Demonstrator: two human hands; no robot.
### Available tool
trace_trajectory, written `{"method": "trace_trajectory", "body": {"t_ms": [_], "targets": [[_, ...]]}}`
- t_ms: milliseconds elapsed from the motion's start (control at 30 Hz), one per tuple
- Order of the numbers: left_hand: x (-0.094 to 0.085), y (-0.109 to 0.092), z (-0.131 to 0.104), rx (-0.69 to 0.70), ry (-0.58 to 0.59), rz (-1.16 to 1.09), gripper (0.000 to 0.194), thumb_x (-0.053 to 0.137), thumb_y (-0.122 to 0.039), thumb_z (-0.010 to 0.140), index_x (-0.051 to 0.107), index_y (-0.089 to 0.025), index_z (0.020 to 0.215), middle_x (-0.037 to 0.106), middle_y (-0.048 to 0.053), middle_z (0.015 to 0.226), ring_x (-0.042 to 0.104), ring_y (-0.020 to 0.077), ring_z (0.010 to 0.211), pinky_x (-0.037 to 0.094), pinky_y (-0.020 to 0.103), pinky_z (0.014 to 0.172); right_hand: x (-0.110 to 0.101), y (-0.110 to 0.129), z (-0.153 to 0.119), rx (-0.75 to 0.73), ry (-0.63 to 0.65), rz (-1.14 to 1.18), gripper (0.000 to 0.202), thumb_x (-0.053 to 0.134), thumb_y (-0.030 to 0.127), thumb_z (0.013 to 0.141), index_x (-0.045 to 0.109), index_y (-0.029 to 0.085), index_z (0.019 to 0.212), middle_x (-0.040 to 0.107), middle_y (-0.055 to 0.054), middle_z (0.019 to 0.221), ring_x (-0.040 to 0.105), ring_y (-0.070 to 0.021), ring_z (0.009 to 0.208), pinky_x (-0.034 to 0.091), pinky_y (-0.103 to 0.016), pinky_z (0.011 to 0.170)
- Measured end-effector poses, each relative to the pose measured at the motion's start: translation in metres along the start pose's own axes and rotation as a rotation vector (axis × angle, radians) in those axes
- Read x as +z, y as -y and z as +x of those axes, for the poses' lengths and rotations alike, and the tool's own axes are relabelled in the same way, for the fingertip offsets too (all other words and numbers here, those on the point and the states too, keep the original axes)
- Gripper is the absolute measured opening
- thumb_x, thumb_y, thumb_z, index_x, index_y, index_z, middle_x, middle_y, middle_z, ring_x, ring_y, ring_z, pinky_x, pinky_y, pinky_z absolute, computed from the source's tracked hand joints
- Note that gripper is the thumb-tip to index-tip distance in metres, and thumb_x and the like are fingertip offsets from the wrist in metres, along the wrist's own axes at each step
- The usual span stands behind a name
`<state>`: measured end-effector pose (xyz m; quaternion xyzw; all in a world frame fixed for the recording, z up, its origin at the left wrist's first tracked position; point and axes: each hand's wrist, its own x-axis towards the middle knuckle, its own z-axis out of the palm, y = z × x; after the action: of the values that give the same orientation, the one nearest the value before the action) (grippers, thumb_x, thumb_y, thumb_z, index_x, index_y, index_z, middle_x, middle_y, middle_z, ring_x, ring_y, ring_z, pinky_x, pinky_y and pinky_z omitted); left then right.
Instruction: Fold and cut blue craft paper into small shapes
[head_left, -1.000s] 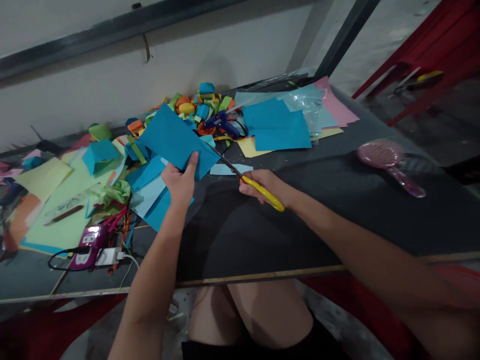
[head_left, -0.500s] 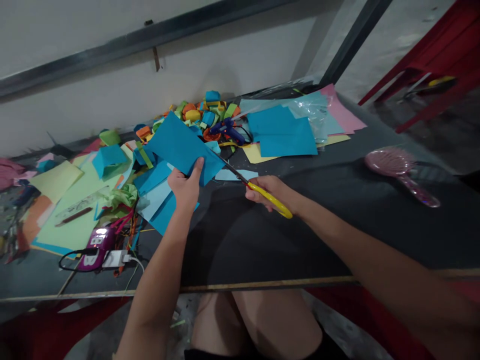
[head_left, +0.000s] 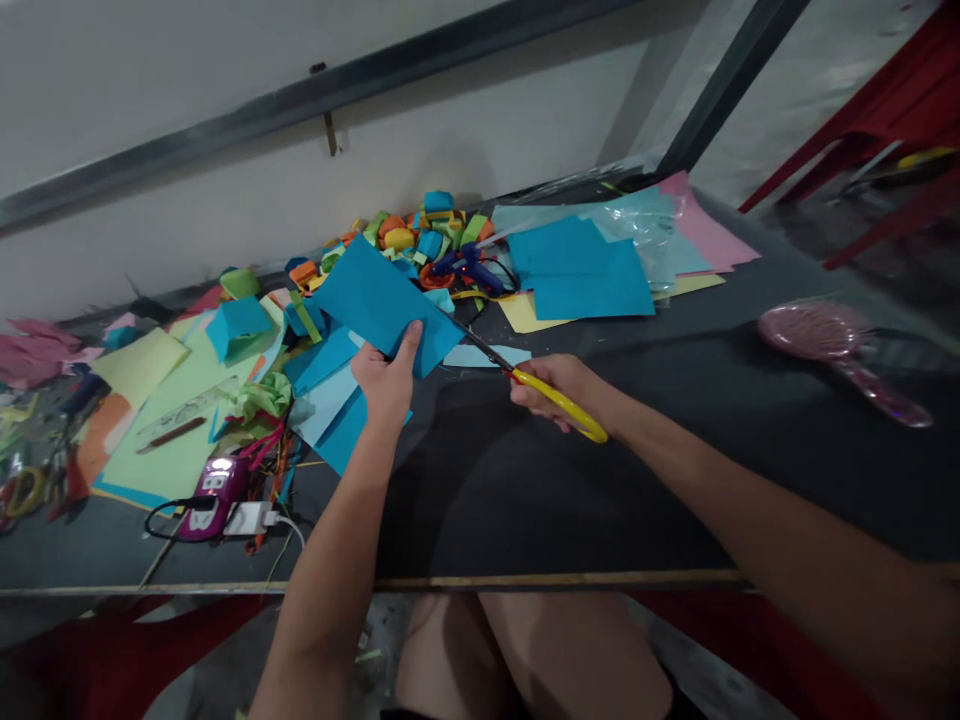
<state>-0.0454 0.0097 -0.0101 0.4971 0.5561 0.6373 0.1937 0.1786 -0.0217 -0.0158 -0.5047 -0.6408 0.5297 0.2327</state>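
My left hand [head_left: 390,378] pinches a sheet of blue paper [head_left: 379,300] above the table, thumb on top and fingers beneath. In my right hand [head_left: 559,388] is a pair of scissors with yellow handles [head_left: 564,402], its dark blades pointing up and left. The blade tips meet the right edge of the blue paper; whether they are parted I cannot tell. Under the scissors lies a pale blue paper strip [head_left: 489,356]. More blue and light blue sheets [head_left: 343,430] rest on the table below my left hand.
Several folded coloured paper pieces [head_left: 397,235] are heaped by the wall, beside a blue glue gun [head_left: 474,268]. Blue sheets [head_left: 592,275] lie at the back right, a pink hairbrush [head_left: 817,335] farther right. At left are a purple device [head_left: 212,500] and a brown pencil [head_left: 176,432].
The whole view has shifted, so things appear slightly farther right and lower. Both hands keep their hold on the paper and scissors, with the blades still at the paper's edge.
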Motion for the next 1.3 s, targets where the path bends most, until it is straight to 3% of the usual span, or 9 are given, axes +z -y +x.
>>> {"method": "trace_trajectory", "body": {"t_ms": [267,567,700,833,1033,1300], "targets": [[0.001,-0.001,0.0,-0.099,-0.02,-0.111,0.071,0.078,-0.059,0.059,0.018,-0.022,0.055,0.017,-0.005,0.055,0.023,0.0077,0.049,0.022,0.027,0.043,0.0,-0.001,0.003,-0.082,-0.09,-0.163,0.058,0.064,0.076,0.063,0.048,0.021,0.062,0.035,0.005,0.046,0.034,-0.0091,0.04,0.024,-0.026,0.038],[0.005,0.001,0.0,-0.21,-0.006,-0.222,0.058,0.081,-0.052,0.057,0.032,-0.021,0.053,0.032,-0.005,0.054,0.034,0.0083,0.051,0.032,0.026,0.046,-0.003,0.008,0.001,-0.068,-0.087,-0.225,0.06,0.061,0.078,0.064,0.046,0.021,0.06,0.035,0.004,0.048,0.034,-0.0096,0.042,0.021,-0.027,0.042],[0.006,0.0,0.001,-0.206,0.013,-0.235,0.057,0.081,-0.05,0.058,0.033,-0.02,0.052,0.035,-0.005,0.054,0.034,0.0078,0.051,0.033,0.025,0.046,-0.004,0.009,0.001,-0.059,-0.084,-0.224,0.059,0.06,0.078,0.065,0.046,0.021,0.061,0.035,0.004,0.049,0.034,-0.0098,0.043,0.02,-0.027,0.043],[0.006,0.001,0.001,-0.196,0.001,-0.227,0.064,0.083,-0.047,0.057,0.024,-0.021,0.052,0.024,-0.007,0.051,0.026,0.0067,0.048,0.026,0.025,0.042,-0.003,0.007,0.002,-0.082,-0.09,-0.251,0.059,0.062,0.077,0.066,0.045,0.021,0.06,0.033,0.003,0.05,0.034,-0.0101,0.045,0.02,-0.027,0.044],[0.008,0.002,0.0,-0.189,0.013,-0.286,0.052,0.082,-0.044,0.06,0.038,-0.019,0.051,0.039,-0.005,0.053,0.039,0.008,0.051,0.037,0.025,0.046,0.0,0.005,0.004,-0.106,-0.113,-0.269,0.061,0.057,0.08,0.066,0.043,0.021,0.058,0.032,0.004,0.049,0.033,-0.0096,0.044,0.02,-0.026,0.043],[0.008,0.006,-0.001,-0.211,-0.009,-0.301,0.052,0.083,-0.045,0.059,0.038,-0.02,0.051,0.041,-0.005,0.054,0.045,0.0091,0.054,0.042,0.025,0.051,0.001,0.005,0.002,-0.11,-0.116,-0.295,0.062,0.054,0.081,0.067,0.04,0.022,0.057,0.032,0.004,0.047,0.034,-0.01,0.044,0.021,-0.026,0.042]]}}
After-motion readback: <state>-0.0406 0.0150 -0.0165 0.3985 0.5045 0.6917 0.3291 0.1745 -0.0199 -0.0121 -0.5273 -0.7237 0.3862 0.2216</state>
